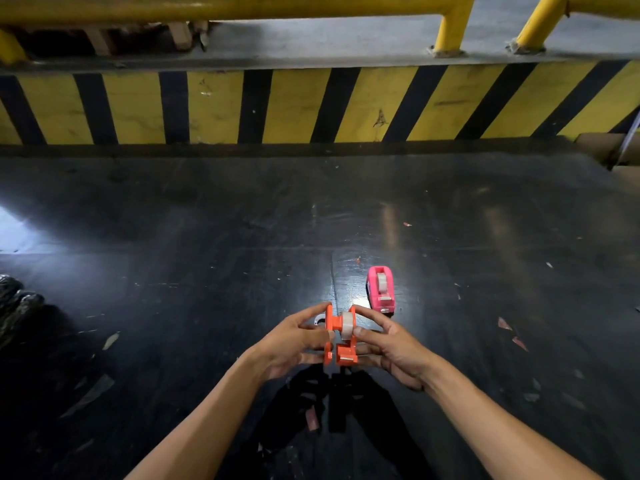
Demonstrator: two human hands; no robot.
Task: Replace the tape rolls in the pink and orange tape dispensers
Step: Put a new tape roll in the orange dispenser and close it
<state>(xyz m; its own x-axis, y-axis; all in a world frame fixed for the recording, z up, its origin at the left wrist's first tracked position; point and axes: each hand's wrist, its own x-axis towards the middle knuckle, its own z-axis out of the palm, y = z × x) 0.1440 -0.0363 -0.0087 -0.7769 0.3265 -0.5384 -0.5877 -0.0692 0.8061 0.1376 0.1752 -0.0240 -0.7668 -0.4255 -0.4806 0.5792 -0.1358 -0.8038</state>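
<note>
Your left hand (294,341) and right hand (388,344) grip the orange dispenser (341,336), its halves seemingly parted around a tape roll (347,326), just before the pink dispenser (380,289) on the floor (207,237).

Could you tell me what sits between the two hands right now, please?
In the head view, the orange tape dispenser, split into two halves with a tape roll showing, is held between the left hand and right hand.

Dark, shiny floor (207,237), with a pink tape dispenser (381,289) standing on it, little paper scraps (512,332) scattered around.
</note>
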